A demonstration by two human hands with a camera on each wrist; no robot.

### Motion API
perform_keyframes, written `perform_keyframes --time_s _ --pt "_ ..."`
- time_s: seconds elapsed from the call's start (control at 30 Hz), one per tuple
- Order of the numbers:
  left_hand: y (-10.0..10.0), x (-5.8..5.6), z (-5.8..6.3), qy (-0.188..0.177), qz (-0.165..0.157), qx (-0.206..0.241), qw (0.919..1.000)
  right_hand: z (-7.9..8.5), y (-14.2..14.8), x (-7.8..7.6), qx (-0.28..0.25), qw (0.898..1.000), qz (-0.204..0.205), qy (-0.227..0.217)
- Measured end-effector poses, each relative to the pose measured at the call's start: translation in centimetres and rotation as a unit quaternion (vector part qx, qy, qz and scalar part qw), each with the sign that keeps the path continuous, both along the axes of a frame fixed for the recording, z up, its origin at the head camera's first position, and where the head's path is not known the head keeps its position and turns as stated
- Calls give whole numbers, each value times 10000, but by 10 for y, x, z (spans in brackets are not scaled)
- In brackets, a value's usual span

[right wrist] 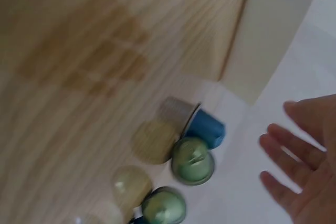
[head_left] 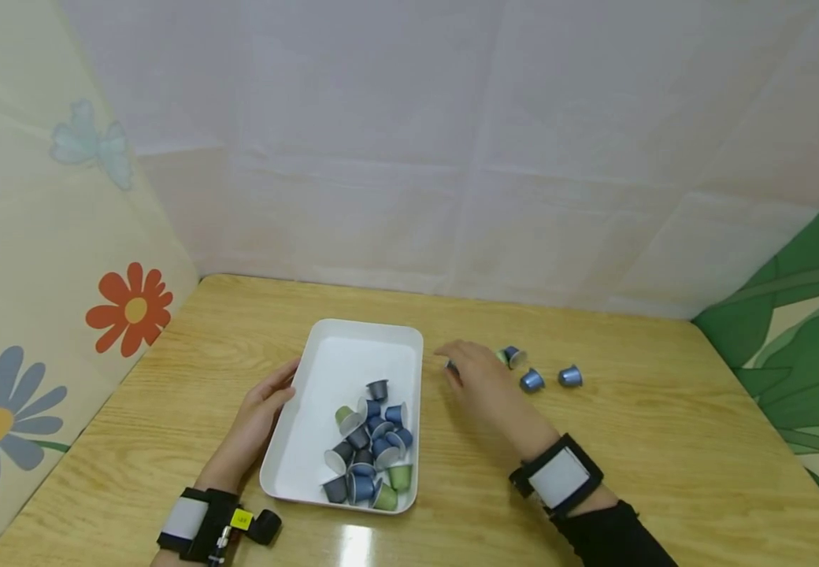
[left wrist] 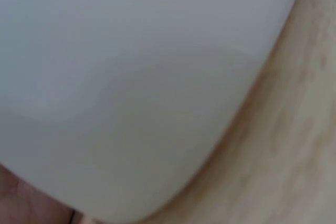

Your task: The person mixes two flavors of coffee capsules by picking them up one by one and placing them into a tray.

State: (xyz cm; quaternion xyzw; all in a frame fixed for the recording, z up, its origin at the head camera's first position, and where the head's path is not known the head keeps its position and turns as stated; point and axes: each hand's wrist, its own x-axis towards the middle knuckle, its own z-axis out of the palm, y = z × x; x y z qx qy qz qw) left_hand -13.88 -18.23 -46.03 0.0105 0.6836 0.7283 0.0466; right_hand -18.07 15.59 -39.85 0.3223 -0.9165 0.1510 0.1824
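A white tray [head_left: 331,354] lies on the table with several blue, green and dark grey coffee capsules [head_left: 361,461] heaped in its near half. My left hand [head_left: 257,417] rests along the tray's left side, fingertips right at the rim. In the left wrist view the tray's wall [left wrist: 157,103] fills most of the picture. To the right of the tray, my right hand [head_left: 483,386] reaches over the table, partly hiding a capsule. Its fingers are spread in the right wrist view, apart from a blue capsule [right wrist: 207,128] and a green capsule [right wrist: 192,161].
Right of my right hand lie two blue capsules, a nearer one [head_left: 532,380] and a farther-right one [head_left: 570,376]. A dark blue capsule [head_left: 514,357] sits against a green one just behind the hand. A white cloth [head_left: 452,157] hangs behind the wooden table [head_left: 665,441].
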Motion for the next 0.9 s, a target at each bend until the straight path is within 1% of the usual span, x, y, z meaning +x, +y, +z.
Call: perform_keyframes --time_s 0.17,0.23,0.4,0.6,0.73,0.9 --pt "-2 3 2 -14 39 -105 9999 0 6 -16 615 9980 110 61" --pt "-3 4 2 -22 52 -139 9999 -1 8 -23 815 9966 133 -3" --pt "-3 3 3 -11 42 -94 9999 -2 14 -35 1194 9918 194 -420" --pt "2 0 5 1 -29 -60 10000 -2 22 -42 1630 9821 238 -917" --pt "4 0 4 -20 0 -128 9999 -4 24 -46 1761 9780 187 -1106" --pt "2 0 3 11 43 -154 9999 -5 22 -50 1677 9755 65 -1419"
